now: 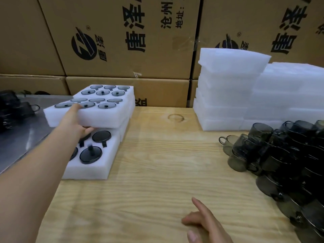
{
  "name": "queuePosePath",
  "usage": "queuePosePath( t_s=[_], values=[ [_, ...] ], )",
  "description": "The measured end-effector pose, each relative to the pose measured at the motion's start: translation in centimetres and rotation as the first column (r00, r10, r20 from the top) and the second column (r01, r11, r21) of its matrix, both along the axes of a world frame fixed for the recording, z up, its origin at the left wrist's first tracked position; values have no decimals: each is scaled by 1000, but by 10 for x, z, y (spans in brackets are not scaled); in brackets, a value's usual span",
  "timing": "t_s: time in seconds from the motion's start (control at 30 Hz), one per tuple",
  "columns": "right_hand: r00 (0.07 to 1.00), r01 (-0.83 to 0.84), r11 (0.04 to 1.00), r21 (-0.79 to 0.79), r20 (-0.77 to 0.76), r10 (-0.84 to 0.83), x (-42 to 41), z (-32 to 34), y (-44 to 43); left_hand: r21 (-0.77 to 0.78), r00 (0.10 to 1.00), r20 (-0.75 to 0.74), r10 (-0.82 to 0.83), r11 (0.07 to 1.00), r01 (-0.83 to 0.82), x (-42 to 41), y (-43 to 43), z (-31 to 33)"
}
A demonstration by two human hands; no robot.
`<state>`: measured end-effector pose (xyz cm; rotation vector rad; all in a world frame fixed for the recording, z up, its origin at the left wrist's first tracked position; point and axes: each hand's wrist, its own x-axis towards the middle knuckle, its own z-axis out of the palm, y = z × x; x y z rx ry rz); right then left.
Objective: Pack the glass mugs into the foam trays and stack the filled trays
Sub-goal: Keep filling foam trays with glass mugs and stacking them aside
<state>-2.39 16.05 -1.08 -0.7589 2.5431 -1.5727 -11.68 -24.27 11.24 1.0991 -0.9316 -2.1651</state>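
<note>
Foam tray (98, 118) in left hand (73, 122): white, spongy, round-pocketed

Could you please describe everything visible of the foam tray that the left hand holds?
The tray is a thick white foam slab with twelve round pockets in four rows of three, each filled with dark glass. It lies askew over a lower tray, at the table's left side. The left hand grips its near edge, thumb on top, fingers underneath.

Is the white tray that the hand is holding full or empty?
Full. Every round hole in the foam tray that the left hand holds has a dark glass piece in it.
</note>
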Motion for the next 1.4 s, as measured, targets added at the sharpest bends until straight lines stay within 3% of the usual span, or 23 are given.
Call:
queuePosePath(
  t_s=[0.23, 0.37, 0.47, 0.6, 0.67, 0.73, 0.77, 0.83, 0.93, 1.0, 1.07, 1.23, 1.33, 1.4],
  values=[
    [992, -96, 993, 71, 84, 90, -10, 1, 4, -73, 998, -17, 56, 996, -57, -17, -16, -11],
    [994, -75, 994, 82, 83, 68, -4, 3, 4, -238, 974, 144, 176, 961, -139, -25, -26, -14],
    [995, -75, 991, 113, 73, 67, -3, 6, 3, -465, 949, 270, 165, 885, -22, -30, -29, -17],
    [998, -54, 988, 142, 39, 49, 1, 11, 1, -576, 903, 394, 173, 812, 96, -27, -24, -14],
    [999, -31, 994, 109, 14, 29, 4, 10, 2, -646, 900, 377, 219, 758, 86, -17, 2, -8],
    [1000, -16, 994, 107, -8, 17, 6, 9, 3, -777, 932, 266, 247, 627, 55, 3, 49, -9],
    [999, -24, 994, 103, -29, 27, 7, 10, 3, -833, 958, 184, 219, 553, 33, 15, 77, -15],
    [996, -37, 992, 119, -74, 46, 7, 10, 4, -869, 996, 60, 62, 495, 21, 40, 137, -36],
    [988, -51, 990, 129, -137, 69, 6, 10, 5, -857, 978, 50, -204, 494, 147, 73, 216, -76],
    [981, -55, 988, 143, -175, 80, 7, 10, 6, -796, 951, 81, -299, 554, 243, 87, 248, -99],
    [976, -59, 985, 160, -198, 90, 8, 9, 6, -761, 929, 138, -343, 564, 321, 94, 261, -110],
    [967, -23, 973, 229, -243, 80, 7, 9, 0, -789, 891, 257, -374, 452, 417, 90, 254, -111],
    [951, 121, 968, 218, -306, -49, -19, 33, -17, -788, 879, 300, -371, 424, 447, 85, 251, -114],
    [895, 273, 955, 113, -394, -209, -53, 69, -33, -786, 875, 301, -378, 420, 453, 83, 250, -117]
  ],
)
